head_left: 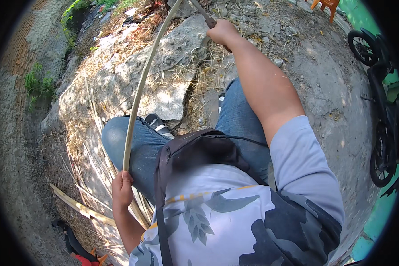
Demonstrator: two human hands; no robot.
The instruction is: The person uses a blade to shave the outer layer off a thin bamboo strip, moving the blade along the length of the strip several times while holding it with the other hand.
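My left hand (123, 190) is closed around the lower end of a long, pale bamboo strip (140, 88), beside my left knee. From there the strip rises in a curve past the top edge of the picture. With my arm stretched far forward, my right hand (223, 35) grips the dark handle of a knife (202, 12). Its blade points up and left toward the strip's far part. The blade's tip runs out at the top edge, so I cannot tell whether it touches the strip.
Several split bamboo strips (86, 208) lie on the ground at my left. A broken concrete slab (173, 88) with curled shavings is ahead of my feet. A black motorcycle (379, 111) stands at the right by a green wall, and an orange plastic chair (328, 6) is at the far right.
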